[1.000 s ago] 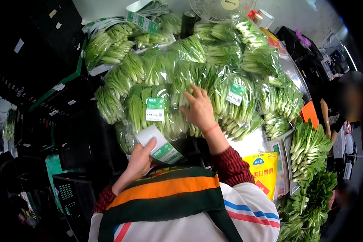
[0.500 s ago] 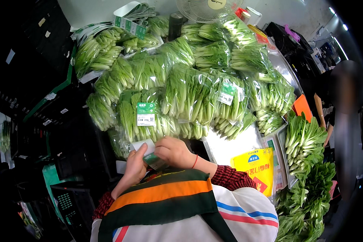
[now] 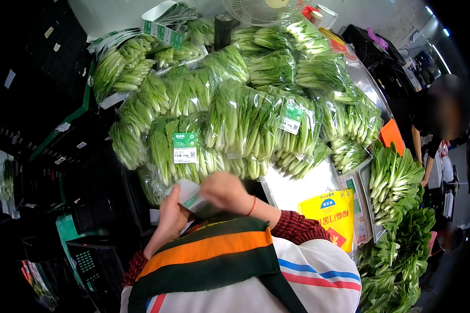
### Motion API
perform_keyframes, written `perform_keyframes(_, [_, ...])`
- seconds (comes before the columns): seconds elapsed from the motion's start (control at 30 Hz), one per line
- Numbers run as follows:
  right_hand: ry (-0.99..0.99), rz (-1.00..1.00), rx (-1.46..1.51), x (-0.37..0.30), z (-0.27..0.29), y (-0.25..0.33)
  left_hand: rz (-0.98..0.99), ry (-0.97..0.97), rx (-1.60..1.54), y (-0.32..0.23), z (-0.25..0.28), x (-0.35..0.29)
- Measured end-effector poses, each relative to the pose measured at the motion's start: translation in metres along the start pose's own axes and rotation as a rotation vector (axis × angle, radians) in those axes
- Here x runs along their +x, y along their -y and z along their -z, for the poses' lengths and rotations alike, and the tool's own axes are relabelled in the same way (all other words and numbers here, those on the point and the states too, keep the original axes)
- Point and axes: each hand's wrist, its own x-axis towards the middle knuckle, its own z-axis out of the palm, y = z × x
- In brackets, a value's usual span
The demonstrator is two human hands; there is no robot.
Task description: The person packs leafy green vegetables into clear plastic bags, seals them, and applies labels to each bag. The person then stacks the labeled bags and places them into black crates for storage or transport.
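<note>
My left hand [image 3: 171, 215] is closed on a strip of green-and-white adhesive labels [image 3: 189, 192], thumb on top, close in front of my chest. Curled and a little blurred, my right hand [image 3: 224, 193] is at the strip's right end; what its fingertips pinch is hidden. Just beyond my hands lies a clear bag of leafy greens [image 3: 159, 143] with a green-and-white label [image 3: 185, 147] on its front. To its right, another bag of greens [image 3: 245, 117] carries a similar label [image 3: 292, 119], set at a tilt.
More bagged greens [image 3: 324, 70] cover the table up to a fan [image 3: 266, 11]. A yellow printed bag [image 3: 326, 214] lies right of my arm, near a metal tray edge [image 3: 369, 195]. Loose greens [image 3: 394, 177] are piled at right. Black crates [image 3: 104, 208] stand left. A co-worker [image 3: 428, 130] is at far right.
My right hand has lifted slightly and moved a little right along the label strip, blurring. The left hand keeps its hold, its strip turned slightly. At far right the co-worker has shifted.
</note>
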Motion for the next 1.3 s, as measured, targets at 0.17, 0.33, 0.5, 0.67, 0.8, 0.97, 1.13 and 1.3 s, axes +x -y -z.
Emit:
perform_keyframes(0.17, [-0.585,-0.514,-0.033,0.046,0.059,-0.056,-0.175,-0.023,-0.04,-0.014,0.024,0.014])
perform_keyframes(0.33, [-0.733,-0.191,-0.859,0.054,0.147,-0.137,-0.488,-0.111,0.207,-0.035,0.032,0.003])
perform_keyframes(0.5, [-1.393,-0.753,-0.764,0.03,0.284,-0.212,-0.394,0.023,0.281,-0.047,0.023,-0.023])
perform_keyframes(0.67, [-1.074,-0.544,-0.531,0.058,0.313,-0.199,0.1,0.485,0.546,-0.032,0.014,-0.044])
perform_keyframes(0.8, [-1.009,-0.132,0.092,0.106,0.279,-0.115,0.148,0.816,0.875,-0.033,0.007,-0.044])
perform_keyframes(0.97, [-0.775,-0.435,0.402,0.142,0.19,-0.098,-0.035,0.411,0.706,-0.026,0.024,-0.04])
perform_keyframes(1.13, [-0.464,-0.105,-0.593,0.129,0.069,-0.128,-0.147,0.094,0.195,-0.041,0.013,-0.031])
perform_keyframes(1.3, [0.312,0.054,0.119,0.08,-0.009,0.0,-0.251,0.01,0.238,-0.031,0.031,-0.023])
